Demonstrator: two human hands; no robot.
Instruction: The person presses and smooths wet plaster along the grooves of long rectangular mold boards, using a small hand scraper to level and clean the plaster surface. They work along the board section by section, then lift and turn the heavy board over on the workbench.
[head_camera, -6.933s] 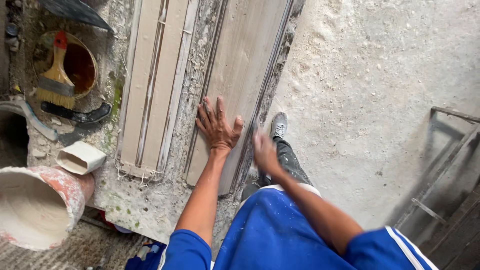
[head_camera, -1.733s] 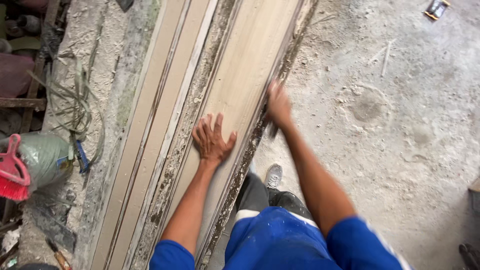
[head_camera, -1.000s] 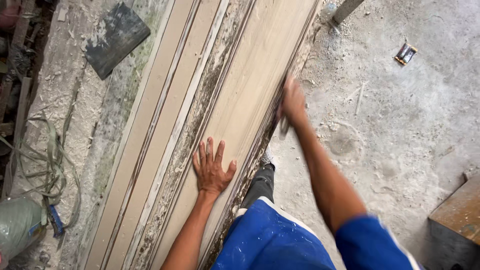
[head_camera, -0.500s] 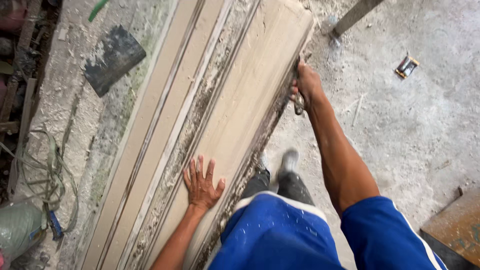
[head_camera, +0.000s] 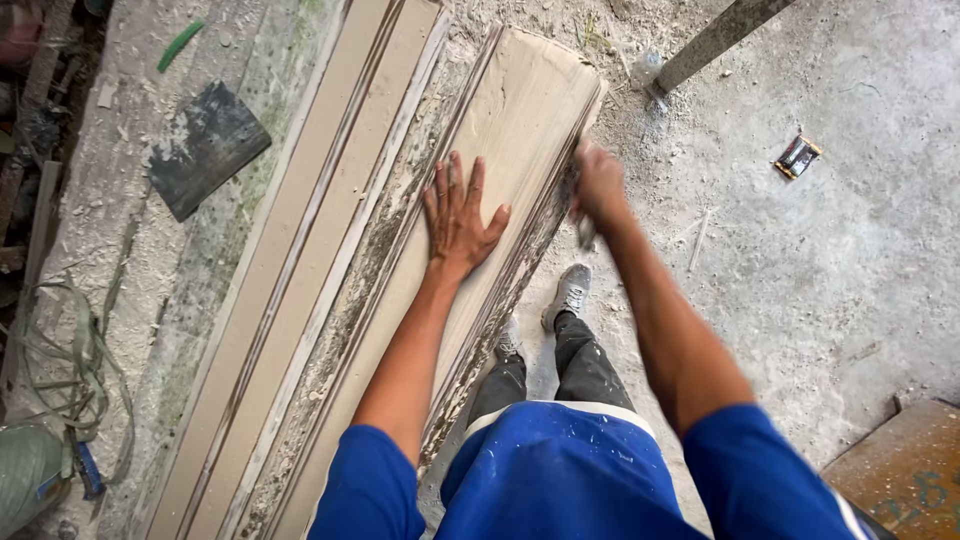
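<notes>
The long board on the dusty tabletop is pressed flat by the spread left hand, so it is kept from sliding, while a small tool is gripped at its edge by the closed right hand.

Left hand sits flat on the wide board, right hand at its right edge. Narrower boards run alongside on the left, trowel further left, shoes right of the board.
</notes>
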